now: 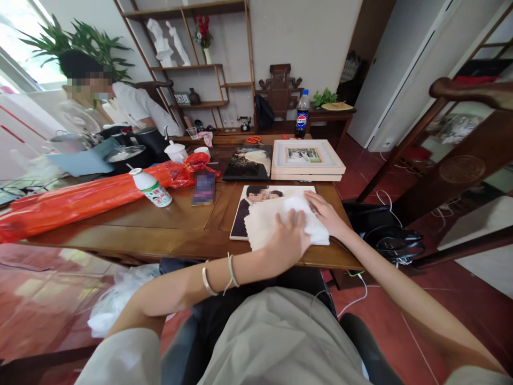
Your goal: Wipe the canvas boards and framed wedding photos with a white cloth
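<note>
A white folded cloth (268, 216) lies on a large photo print (244, 206) at the near edge of the wooden table (180, 224). My left hand (288, 238) presses flat on the cloth with its fingers stretched out. Beside it, my right hand (325, 211) rests open on the cloth's right edge and the print. Neither hand grips anything. My left wrist carries a white bangle and a green string.
Behind the print lie a dark photo (248, 163) and stacked framed pictures (306, 159). A phone (203, 188), a white bottle (152, 188) and a long orange plastic bag (80, 200) lie to the left. A cola bottle (302, 114) stands at the back. Another person (120, 104) sits far left.
</note>
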The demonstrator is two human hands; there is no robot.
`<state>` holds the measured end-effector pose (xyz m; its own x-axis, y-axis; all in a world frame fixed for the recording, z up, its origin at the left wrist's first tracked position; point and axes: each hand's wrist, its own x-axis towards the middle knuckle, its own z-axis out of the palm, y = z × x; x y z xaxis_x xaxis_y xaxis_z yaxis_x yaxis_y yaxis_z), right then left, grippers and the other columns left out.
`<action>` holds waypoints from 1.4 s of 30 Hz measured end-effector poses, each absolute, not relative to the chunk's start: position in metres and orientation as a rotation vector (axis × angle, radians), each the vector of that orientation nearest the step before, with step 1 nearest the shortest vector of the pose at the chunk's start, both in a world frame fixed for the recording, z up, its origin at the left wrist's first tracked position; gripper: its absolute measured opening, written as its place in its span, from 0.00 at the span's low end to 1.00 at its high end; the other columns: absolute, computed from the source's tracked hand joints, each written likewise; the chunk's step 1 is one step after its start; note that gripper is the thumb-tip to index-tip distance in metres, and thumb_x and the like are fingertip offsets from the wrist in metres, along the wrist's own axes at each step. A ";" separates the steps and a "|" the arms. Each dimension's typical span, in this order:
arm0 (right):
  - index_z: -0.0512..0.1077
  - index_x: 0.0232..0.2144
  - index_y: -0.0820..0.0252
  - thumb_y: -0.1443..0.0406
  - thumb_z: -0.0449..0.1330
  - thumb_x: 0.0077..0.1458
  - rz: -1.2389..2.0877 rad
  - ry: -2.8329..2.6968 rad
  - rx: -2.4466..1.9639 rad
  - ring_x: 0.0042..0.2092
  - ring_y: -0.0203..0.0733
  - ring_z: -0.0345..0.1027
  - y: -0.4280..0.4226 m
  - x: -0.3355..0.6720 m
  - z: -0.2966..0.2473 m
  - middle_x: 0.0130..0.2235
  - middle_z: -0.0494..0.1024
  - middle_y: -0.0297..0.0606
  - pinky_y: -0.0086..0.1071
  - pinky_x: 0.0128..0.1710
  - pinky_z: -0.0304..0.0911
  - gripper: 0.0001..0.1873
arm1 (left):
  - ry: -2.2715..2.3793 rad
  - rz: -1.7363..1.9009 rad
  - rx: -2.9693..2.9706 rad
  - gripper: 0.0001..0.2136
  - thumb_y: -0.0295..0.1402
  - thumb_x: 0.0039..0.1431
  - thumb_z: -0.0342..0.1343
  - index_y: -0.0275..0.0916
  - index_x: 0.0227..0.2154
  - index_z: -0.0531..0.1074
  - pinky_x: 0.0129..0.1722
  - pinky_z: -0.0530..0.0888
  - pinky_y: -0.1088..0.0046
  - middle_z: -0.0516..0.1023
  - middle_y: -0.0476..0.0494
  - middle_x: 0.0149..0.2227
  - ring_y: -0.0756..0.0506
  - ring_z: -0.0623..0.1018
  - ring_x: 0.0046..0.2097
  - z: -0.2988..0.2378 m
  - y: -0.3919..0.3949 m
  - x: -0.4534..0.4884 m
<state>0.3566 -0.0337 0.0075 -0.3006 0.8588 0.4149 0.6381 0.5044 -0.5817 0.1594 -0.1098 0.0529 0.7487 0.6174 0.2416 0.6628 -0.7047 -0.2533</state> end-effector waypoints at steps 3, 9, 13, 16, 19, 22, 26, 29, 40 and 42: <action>0.65 0.59 0.55 0.64 0.52 0.58 0.382 -2.058 -1.201 0.65 0.53 0.54 -0.034 0.356 0.007 0.62 0.65 0.43 0.54 0.64 0.50 0.26 | -1.053 -0.225 -2.570 0.16 0.34 0.67 0.46 0.36 0.45 0.77 0.51 0.69 0.43 0.62 0.29 0.62 0.28 0.65 0.61 0.051 -0.079 0.153; 0.64 0.59 0.56 0.65 0.54 0.56 0.365 -2.079 -1.175 0.65 0.53 0.53 -0.034 0.357 0.006 0.63 0.65 0.44 0.54 0.64 0.52 0.28 | -0.958 -0.234 -2.598 0.15 0.36 0.67 0.46 0.40 0.44 0.78 0.53 0.68 0.42 0.54 0.38 0.67 0.27 0.63 0.62 0.057 -0.074 0.149; 0.65 0.58 0.55 0.61 0.51 0.60 0.374 -2.059 -1.213 0.65 0.52 0.54 -0.033 0.358 0.006 0.63 0.65 0.44 0.53 0.64 0.51 0.24 | -0.890 -0.147 -2.633 0.13 0.33 0.65 0.48 0.43 0.43 0.78 0.50 0.68 0.37 0.61 0.37 0.64 0.23 0.65 0.60 0.056 -0.117 0.157; 0.65 0.58 0.54 0.61 0.49 0.61 0.374 -2.041 -1.226 0.66 0.50 0.53 -0.033 0.357 0.005 0.63 0.65 0.42 0.54 0.65 0.50 0.23 | -0.832 -0.144 -2.631 0.13 0.33 0.64 0.50 0.44 0.46 0.78 0.50 0.67 0.36 0.61 0.35 0.64 0.22 0.66 0.59 0.050 -0.148 0.165; 0.66 0.58 0.54 0.60 0.49 0.62 0.376 -2.041 -1.217 0.66 0.50 0.53 -0.033 0.357 0.005 0.63 0.64 0.43 0.53 0.65 0.50 0.23 | -0.811 -0.136 -2.646 0.14 0.34 0.63 0.51 0.46 0.47 0.77 0.51 0.65 0.35 0.60 0.36 0.64 0.22 0.65 0.60 0.046 -0.160 0.169; 0.66 0.58 0.53 0.60 0.49 0.62 0.375 -2.033 -1.214 0.66 0.49 0.53 -0.034 0.356 0.006 0.63 0.65 0.41 0.53 0.65 0.50 0.23 | -0.823 -0.117 -2.681 0.13 0.33 0.64 0.50 0.47 0.46 0.78 0.52 0.65 0.37 0.61 0.39 0.64 0.24 0.65 0.60 0.050 -0.152 0.166; 0.65 0.59 0.53 0.63 0.49 0.61 0.365 -2.033 -1.230 0.65 0.50 0.53 -0.034 0.354 0.007 0.62 0.66 0.41 0.53 0.65 0.49 0.24 | -0.828 -0.149 -2.695 0.12 0.32 0.64 0.51 0.45 0.42 0.79 0.54 0.65 0.45 0.63 0.41 0.63 0.28 0.65 0.61 0.057 -0.118 0.150; 0.65 0.59 0.56 0.63 0.48 0.61 0.336 -2.045 -1.249 0.65 0.51 0.54 -0.035 0.353 0.007 0.62 0.66 0.43 0.54 0.65 0.50 0.24 | -0.787 -0.155 -2.711 0.12 0.36 0.66 0.50 0.43 0.42 0.78 0.57 0.65 0.51 0.62 0.43 0.64 0.33 0.63 0.63 0.059 -0.084 0.132; 0.67 0.56 0.56 0.61 0.49 0.60 0.304 -2.044 -1.243 0.64 0.53 0.56 -0.035 0.352 0.006 0.60 0.68 0.45 0.55 0.63 0.52 0.23 | -0.796 -0.448 -2.973 0.22 0.38 0.72 0.35 0.31 0.42 0.74 0.46 0.70 0.72 0.79 0.39 0.40 0.45 0.77 0.46 0.087 0.006 0.134; 0.68 0.55 0.57 0.62 0.48 0.61 0.283 -2.045 -1.248 0.62 0.53 0.58 -0.036 0.351 0.008 0.58 0.69 0.46 0.55 0.62 0.54 0.22 | -0.731 -0.525 -3.004 0.21 0.37 0.72 0.36 0.31 0.42 0.74 0.46 0.69 0.72 0.79 0.41 0.38 0.46 0.77 0.43 0.089 0.013 0.147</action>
